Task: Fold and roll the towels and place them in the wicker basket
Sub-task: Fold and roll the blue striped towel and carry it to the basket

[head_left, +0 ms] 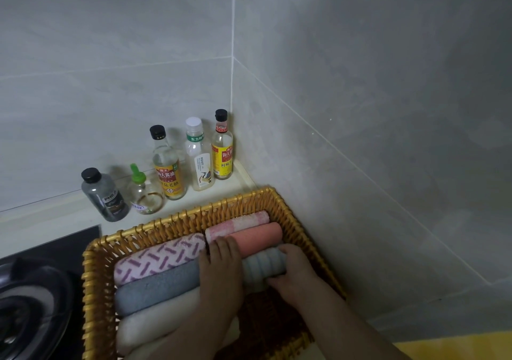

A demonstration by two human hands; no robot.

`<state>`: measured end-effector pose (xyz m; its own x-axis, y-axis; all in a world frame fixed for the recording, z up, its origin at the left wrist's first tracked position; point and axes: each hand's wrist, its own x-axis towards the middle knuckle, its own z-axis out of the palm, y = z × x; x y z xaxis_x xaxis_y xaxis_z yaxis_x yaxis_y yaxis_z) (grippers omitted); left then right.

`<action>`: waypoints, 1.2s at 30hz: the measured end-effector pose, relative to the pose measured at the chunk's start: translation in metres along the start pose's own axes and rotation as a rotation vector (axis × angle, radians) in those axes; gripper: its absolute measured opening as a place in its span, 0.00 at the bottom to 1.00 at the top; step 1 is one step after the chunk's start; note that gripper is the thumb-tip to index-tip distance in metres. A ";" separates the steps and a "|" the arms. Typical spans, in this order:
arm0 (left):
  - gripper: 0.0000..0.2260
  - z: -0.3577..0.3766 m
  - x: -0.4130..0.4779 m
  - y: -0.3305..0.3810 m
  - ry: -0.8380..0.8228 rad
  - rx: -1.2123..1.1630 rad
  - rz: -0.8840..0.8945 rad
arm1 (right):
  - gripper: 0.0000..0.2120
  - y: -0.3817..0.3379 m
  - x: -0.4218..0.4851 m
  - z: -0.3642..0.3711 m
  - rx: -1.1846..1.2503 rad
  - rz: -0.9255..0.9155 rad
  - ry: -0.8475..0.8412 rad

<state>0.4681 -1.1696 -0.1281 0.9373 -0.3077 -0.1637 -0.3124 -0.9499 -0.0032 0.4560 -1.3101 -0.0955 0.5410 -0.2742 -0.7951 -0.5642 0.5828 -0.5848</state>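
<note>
A wicker basket sits on the counter in the wall corner. On its left side lie rolled towels: a purple-patterned one, a grey one and a white one. On the right lie a pink checked roll and an orange roll. Both hands hold a grey-blue ribbed roll just in front of the orange one. My left hand lies over its left end, fingers reaching forward. My right hand grips its right end.
Several bottles stand along the back wall behind the basket, among them a dark one and a yellow-labelled one. A black stove top with a pan lid lies to the left. Tiled walls close in behind and to the right.
</note>
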 end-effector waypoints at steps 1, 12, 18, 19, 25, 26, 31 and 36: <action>0.30 -0.002 0.002 -0.002 0.008 -0.021 -0.017 | 0.20 0.003 0.005 -0.001 0.044 -0.013 -0.016; 0.31 0.017 0.006 -0.004 0.076 -0.013 0.008 | 0.27 0.006 -0.009 -0.001 -0.024 -0.010 0.007; 0.53 0.017 0.000 -0.010 0.059 -0.103 0.075 | 0.24 0.005 -0.013 -0.008 -0.224 -0.060 -0.029; 0.54 0.015 -0.002 -0.011 0.052 -0.116 0.081 | 0.24 0.006 -0.013 -0.010 -0.257 -0.070 -0.020; 0.52 0.013 -0.011 -0.016 0.035 -0.105 0.123 | 0.19 0.007 -0.019 -0.025 -0.527 -0.108 -0.002; 0.51 0.010 -0.013 -0.016 0.060 -0.111 0.146 | 0.19 0.007 -0.021 -0.027 -0.584 -0.120 -0.002; 0.13 -0.003 -0.031 -0.018 0.350 -0.297 0.500 | 0.15 -0.003 -0.029 -0.036 -0.961 -0.290 0.016; 0.10 0.009 -0.028 -0.031 -0.013 0.038 0.862 | 0.07 -0.019 -0.033 -0.047 -1.626 -0.504 -0.150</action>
<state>0.4506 -1.1312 -0.1320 0.3687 -0.9196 -0.1357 -0.9191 -0.3824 0.0944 0.4194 -1.3476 -0.0656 0.8473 -0.0484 -0.5290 -0.2871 -0.8796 -0.3793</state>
